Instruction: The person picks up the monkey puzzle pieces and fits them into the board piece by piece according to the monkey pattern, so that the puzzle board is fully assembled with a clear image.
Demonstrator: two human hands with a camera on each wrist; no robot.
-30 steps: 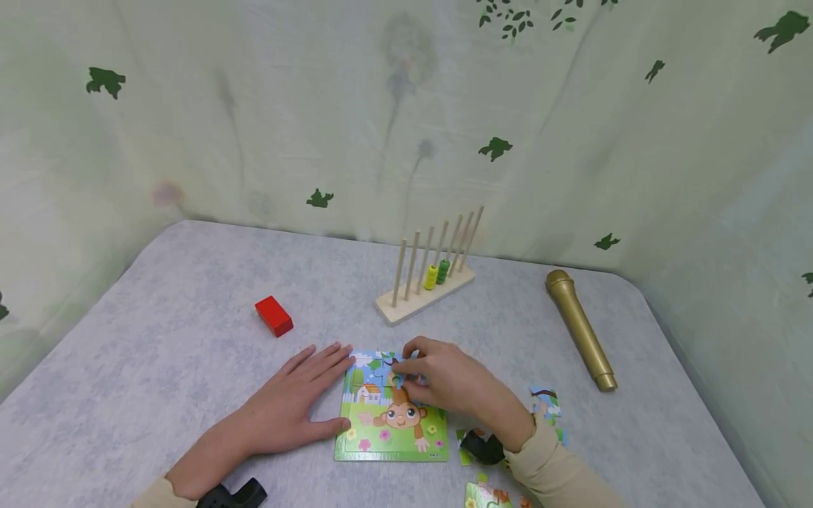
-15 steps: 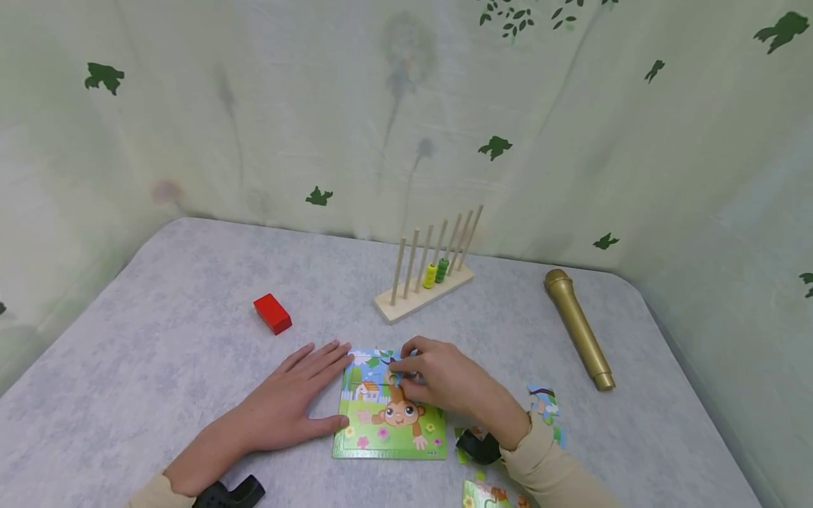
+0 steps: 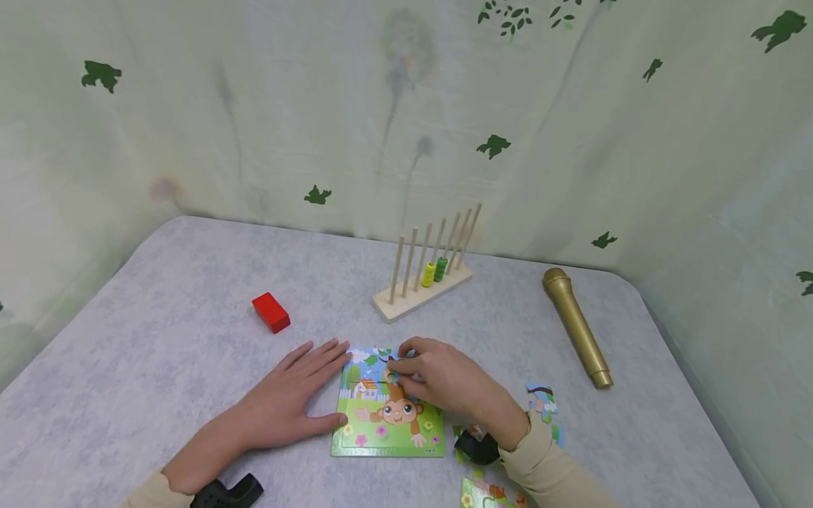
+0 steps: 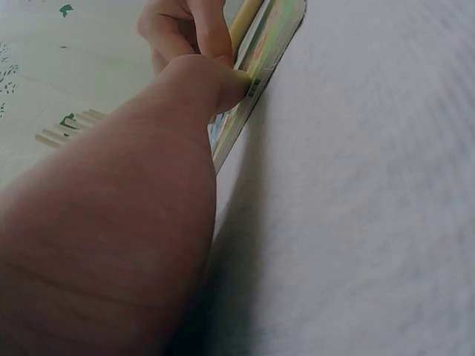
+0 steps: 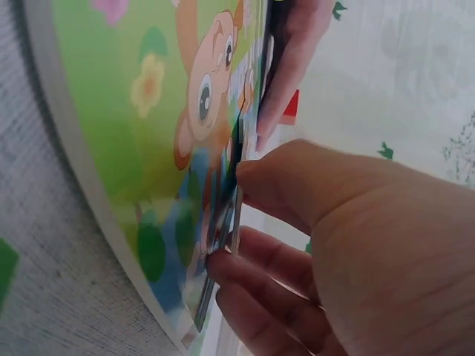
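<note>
A square jigsaw board (image 3: 356,451) with a cartoon monkey, house and flowers lies flat in front of me. My left hand (image 3: 286,402) lies spread along its left side, fingertips at the upper left corner and thumb on the left edge. Over the board's upper right part, my right hand (image 3: 441,374) pinches a thin puzzle piece (image 5: 237,222) between thumb and fingers. In the right wrist view that piece appears edge-on, close against the board's surface. The hand hides much of it in the head view.
Loose puzzle pieces (image 3: 543,401) lie right of the board, partly under my right forearm, with more pieces (image 3: 485,494) at the front. Behind stand a wooden peg rack (image 3: 419,296) with yellow and green beads, a red block (image 3: 271,312) and a gold toy microphone (image 3: 578,328).
Both hands keep practically the same pose on the board. The whole head view has shifted very slightly; nothing is picked up or let go.
</note>
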